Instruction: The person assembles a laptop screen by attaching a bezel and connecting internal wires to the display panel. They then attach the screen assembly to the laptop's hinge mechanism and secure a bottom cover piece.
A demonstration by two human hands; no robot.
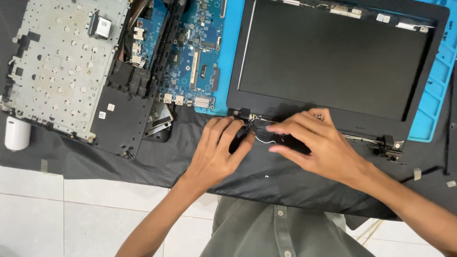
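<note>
Left hand (216, 152) half-curled, fingertips pinching thin white cable (264, 141) at near-left hinge (243, 113) of laptop screen panel (333, 57). Right hand (319, 145) loosely open, fingers pressing cable bundle along near bezel (actual grip hidden). Panel lies flat on tabletop (143, 162), right of blue motherboard (195, 52).

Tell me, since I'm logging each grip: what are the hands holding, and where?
Both the left hand and the right hand pinch thin cables at the bottom edge of the laptop screen, near its left hinge. The exact grip is hidden by the fingers.
</note>
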